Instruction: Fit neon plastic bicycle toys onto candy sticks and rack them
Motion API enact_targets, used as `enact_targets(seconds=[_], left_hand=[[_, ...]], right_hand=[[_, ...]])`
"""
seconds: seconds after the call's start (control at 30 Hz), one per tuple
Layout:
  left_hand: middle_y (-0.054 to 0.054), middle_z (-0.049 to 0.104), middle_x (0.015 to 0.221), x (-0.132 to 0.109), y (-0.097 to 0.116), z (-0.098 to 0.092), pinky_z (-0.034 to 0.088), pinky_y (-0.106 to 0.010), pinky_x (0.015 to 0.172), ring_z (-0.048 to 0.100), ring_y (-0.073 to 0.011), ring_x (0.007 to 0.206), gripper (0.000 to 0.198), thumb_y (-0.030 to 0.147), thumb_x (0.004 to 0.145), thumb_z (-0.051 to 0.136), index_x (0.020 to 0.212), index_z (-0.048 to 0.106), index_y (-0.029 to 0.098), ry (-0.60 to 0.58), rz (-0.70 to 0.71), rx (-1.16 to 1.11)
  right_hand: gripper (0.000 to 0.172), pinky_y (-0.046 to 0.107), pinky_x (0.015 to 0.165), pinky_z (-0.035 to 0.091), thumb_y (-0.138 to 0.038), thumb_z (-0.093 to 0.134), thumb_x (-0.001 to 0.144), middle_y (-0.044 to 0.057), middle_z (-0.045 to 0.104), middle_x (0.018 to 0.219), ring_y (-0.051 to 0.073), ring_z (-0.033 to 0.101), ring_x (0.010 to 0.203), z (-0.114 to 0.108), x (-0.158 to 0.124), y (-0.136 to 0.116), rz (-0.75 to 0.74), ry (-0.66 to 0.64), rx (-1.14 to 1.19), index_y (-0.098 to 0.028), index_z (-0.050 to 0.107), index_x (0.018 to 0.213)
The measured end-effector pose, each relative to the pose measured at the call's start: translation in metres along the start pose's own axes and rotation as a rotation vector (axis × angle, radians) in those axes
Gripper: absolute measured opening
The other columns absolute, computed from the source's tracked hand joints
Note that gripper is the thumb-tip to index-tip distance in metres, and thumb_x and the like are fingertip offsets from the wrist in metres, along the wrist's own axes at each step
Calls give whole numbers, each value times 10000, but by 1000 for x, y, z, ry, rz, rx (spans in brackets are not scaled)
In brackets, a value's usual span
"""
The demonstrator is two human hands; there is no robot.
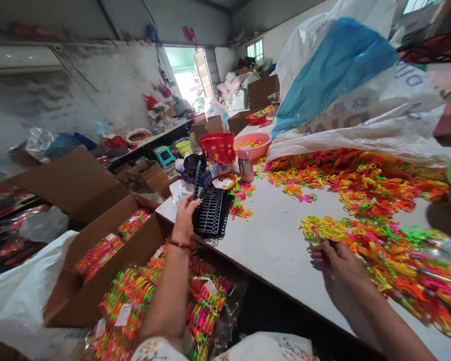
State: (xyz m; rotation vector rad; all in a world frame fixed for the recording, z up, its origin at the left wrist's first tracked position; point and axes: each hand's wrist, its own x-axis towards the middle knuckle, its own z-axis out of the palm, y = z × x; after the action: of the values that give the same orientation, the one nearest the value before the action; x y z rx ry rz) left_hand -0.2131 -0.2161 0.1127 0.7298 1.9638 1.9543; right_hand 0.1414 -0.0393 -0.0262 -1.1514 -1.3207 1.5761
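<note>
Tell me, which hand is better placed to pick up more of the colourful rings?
Probably the right hand. Its fingers touch the near pile of neon rings, while the left hand rests on the black racks, off to the side of that pile.

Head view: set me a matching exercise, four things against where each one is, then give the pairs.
Things
1 left hand
2 right hand
3 flask
4 red basket

Places
a upright on the white table, pink cap on top
b resting on the black racks
c lattice-walled, left of the pink bowl
d at the near edge of the neon ring pile

Pairs: 1-b, 2-d, 3-a, 4-c
</note>
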Motion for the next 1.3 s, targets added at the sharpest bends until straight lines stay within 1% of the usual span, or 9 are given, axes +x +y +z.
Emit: enact_targets(seconds=[0.07,0.17,0.33,0.43,0.6,0.77,0.93,1.1,1.3], left_hand=[[-70,686,1026,-19,11,-3,537,-322,747,661,-185,847,406,405,737,665,1073,623,181,-123,-93,-299],[-78,706,987,-58,3,12,549,-301,663,677,-184,789,363,328,717,715,1037,637,177,-274,-225,-454],[-34,704,764,-123,-52,63,521,-247,569,648,-133,618,420,317,651,803,988,612,156,-372,-428,-346],[-7,677,684,-143,-85,86,475,-237,520,604,-124,551,481,402,626,800,992,605,157,-437,-487,-234],[-19,694,728,-119,-114,110,465,-287,641,610,-176,675,306,443,715,691,891,702,194,-467,-156,255],[-76,709,897,-82,-117,123,444,-368,887,620,-248,898,219,367,808,580,853,716,202,-478,205,596],[-183,633,1120,-116,-114,104,371,-423,1023,536,-288,1117,409,398,905,487,1127,634,88,-219,484,765],[-204,551,1319,-172,-130,84,349,-470,1030,481,-322,1252,761,559,816,615,1388,411,101,-163,478,878],[-168,579,1333,-163,-142,85,319,-455,1015,505,-276,1277,875,396,807,664,1500,187,156,-190,348,787]], right_hand=[[313,350,581,603,-467,763,673,85,716,811,206,682,649,1,-9,-6,92,-51,132,-209,634,794],[379,304,635,601,-438,835,601,69,718,853,185,681,718,3,-29,-17,142,-105,276,-197,691,857],[393,191,461,433,-458,795,676,68,722,904,101,581,616,3,-58,-20,140,-118,255,-162,715,922],[391,181,442,343,-422,827,637,62,720,834,71,503,554,-5,-70,-16,146,-125,305,-143,712,886],[391,187,483,311,-401,834,626,58,735,816,58,463,553,-14,-85,-16,166,-133,279,-136,716,889],[388,200,497,335,-420,805,655,54,732,815,68,477,558,-5,-92,-16,133,-199,216,-139,683,893],[369,239,565,421,-422,798,650,-4,654,710,89,507,569,15,-92,-14,61,-226,76,-151,635,841],[323,265,650,438,-400,776,664,-16,622,710,119,535,649,50,-72,-2,-46,-303,-46,-155,650,833],[238,262,692,448,-371,685,745,-12,657,787,142,580,721,106,-40,6,-250,-375,-253,-180,655,885]])
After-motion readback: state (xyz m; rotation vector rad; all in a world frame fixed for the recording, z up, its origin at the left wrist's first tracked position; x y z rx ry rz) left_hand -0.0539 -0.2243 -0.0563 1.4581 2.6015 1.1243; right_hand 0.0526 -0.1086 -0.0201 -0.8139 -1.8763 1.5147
